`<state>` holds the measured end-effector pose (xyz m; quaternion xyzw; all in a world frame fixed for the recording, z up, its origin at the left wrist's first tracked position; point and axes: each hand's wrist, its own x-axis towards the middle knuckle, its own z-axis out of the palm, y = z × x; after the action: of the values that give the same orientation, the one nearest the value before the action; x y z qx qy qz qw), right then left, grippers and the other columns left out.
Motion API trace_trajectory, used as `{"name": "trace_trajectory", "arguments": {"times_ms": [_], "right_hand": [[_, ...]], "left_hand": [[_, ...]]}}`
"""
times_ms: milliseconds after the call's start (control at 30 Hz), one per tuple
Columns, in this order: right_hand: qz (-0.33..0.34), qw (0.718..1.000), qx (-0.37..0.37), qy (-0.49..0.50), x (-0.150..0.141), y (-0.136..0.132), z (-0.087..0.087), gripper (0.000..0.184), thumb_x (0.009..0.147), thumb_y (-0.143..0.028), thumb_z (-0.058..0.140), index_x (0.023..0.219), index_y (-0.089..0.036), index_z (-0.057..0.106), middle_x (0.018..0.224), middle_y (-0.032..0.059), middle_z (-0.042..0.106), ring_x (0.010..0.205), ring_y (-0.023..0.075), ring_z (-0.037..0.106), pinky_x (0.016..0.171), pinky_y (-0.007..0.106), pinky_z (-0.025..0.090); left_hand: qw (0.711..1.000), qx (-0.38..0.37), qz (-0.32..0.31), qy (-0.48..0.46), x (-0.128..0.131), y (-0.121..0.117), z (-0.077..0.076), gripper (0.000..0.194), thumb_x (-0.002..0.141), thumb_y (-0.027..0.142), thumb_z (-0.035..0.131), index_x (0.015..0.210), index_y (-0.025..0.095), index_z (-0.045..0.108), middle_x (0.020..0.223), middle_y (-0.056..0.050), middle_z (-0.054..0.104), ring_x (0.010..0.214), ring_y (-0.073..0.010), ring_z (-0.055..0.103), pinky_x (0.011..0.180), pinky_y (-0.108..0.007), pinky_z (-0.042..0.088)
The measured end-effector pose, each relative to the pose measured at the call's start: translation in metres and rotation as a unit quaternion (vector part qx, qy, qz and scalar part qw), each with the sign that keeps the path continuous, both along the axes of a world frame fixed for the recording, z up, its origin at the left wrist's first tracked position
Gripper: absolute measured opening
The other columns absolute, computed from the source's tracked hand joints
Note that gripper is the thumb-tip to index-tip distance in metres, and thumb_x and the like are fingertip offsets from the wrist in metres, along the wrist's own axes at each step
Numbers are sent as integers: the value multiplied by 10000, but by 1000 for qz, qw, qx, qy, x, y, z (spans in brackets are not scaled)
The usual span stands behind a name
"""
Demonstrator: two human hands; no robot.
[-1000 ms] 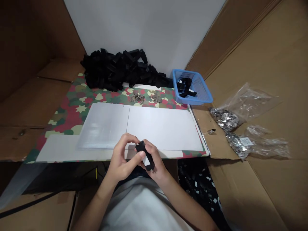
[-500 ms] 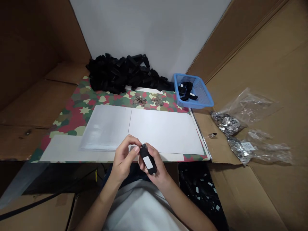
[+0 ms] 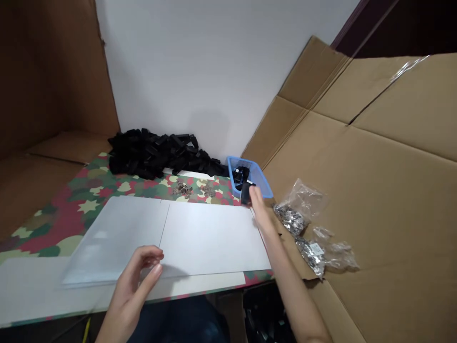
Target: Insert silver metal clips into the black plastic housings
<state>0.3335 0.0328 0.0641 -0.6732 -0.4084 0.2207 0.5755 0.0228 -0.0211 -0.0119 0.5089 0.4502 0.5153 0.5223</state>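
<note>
My right hand (image 3: 257, 202) is stretched out at the near side of the blue plastic basket (image 3: 262, 181) and grips a small black plastic case (image 3: 245, 194). The case is held up at the basket's front rim; its far end is hard to make out. Several black cases (image 3: 240, 176) with white labels lie inside the basket. My left hand (image 3: 137, 281) is over the near edge of the white sheet (image 3: 210, 238), thumb and fingers apart, with nothing between them.
A heap of black cases (image 3: 153, 152) lies along the wall at the back. Two small piles of metal pieces (image 3: 183, 189) sit on the camouflage-patterned cloth (image 3: 85, 205). Bags of metal parts (image 3: 291, 219) lie on the cardboard at right. A dark container (image 3: 264, 314) is below the table edge.
My right hand has carried the black case from in front of my body to the basket. The left hand has let go of it and moved left. The view has tilted up and right.
</note>
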Motion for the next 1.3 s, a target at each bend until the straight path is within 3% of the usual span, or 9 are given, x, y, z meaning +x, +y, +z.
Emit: {"name": "trace_trajectory", "arguments": {"times_ms": [133, 200, 267, 367, 533, 667, 800, 1033, 1300], "right_hand": [[-118, 980, 94, -129, 49, 21, 61, 336, 742, -374, 645, 991, -237, 467, 808, -17, 508, 809, 190, 510, 856, 343, 414], [-149, 954, 152, -211, 50, 20, 76, 296, 792, -359, 582, 1027, -230, 457, 902, 12, 515, 900, 196, 517, 917, 357, 387], [-136, 922, 162, -324, 39, 21, 79, 225, 878, -365, 462, 1044, -214, 458, 957, 47, 536, 948, 208, 533, 914, 372, 397], [-15, 896, 62, -439, 10, 37, 61, 199, 953, -316, 340, 997, -207, 500, 953, 69, 588, 945, 213, 569, 883, 372, 430], [184, 847, -142, -479, -37, 89, 5, 160, 937, -303, 535, 895, -171, 617, 852, 24, 653, 792, 168, 629, 756, 327, 515], [252, 790, -260, -494, -62, 114, -30, 279, 937, -347, 587, 1134, -150, 604, 1104, 69, 645, 921, 187, 649, 798, 387, 558], [264, 766, -298, -506, -83, 121, -43, 304, 945, -350, 574, 1185, -163, 589, 1178, 83, 625, 991, 208, 639, 846, 417, 551], [246, 783, -299, -487, -100, 125, -55, 311, 944, -336, 576, 1211, -175, 578, 1222, 89, 606, 1029, 218, 628, 871, 430, 543], [274, 837, -278, -383, -72, 127, -63, 304, 942, -329, 583, 1197, -164, 582, 1189, 84, 619, 992, 208, 640, 838, 411, 556]], "left_hand": [[1000, 12, -11, 11, -7, -1, -1, 246, 860, 459, 607, 967, 237, 601, 919, -21, 605, 906, -198, 542, 795, -249, 417], [999, 9, -23, 20, -12, 2, -4, 234, 866, 453, 609, 962, 239, 608, 921, -19, 608, 919, -194, 548, 809, -240, 427], [999, 10, -37, 28, -15, 4, -6, 249, 854, 467, 621, 932, 230, 625, 912, -27, 619, 927, -201, 564, 813, -241, 442], [1000, -1, -31, 5, -15, 1, -1, 307, 845, 514, 612, 922, 218, 637, 812, -30, 630, 818, -200, 588, 736, -253, 466], [997, -56, 14, -54, -11, -16, 12, 304, 849, 509, 611, 957, 226, 595, 536, 56, 439, 490, -132, 450, 495, -229, 373], [998, 19, 32, -43, -15, -24, 13, 252, 816, 434, 674, 950, 231, 611, 675, 17, 535, 660, -159, 531, 658, -247, 438], [999, 24, 39, -23, -19, -25, 8, 218, 842, 430, 636, 914, 224, 638, 758, -12, 579, 759, -182, 550, 725, -250, 443], [1000, 16, 19, -8, -21, -25, 10, 228, 843, 435, 625, 844, 208, 650, 766, -25, 573, 757, -197, 558, 706, -263, 462], [999, 19, 30, -15, -15, -26, 12, 243, 833, 449, 629, 819, 208, 654, 758, -24, 571, 747, -199, 552, 706, -275, 435]]}}
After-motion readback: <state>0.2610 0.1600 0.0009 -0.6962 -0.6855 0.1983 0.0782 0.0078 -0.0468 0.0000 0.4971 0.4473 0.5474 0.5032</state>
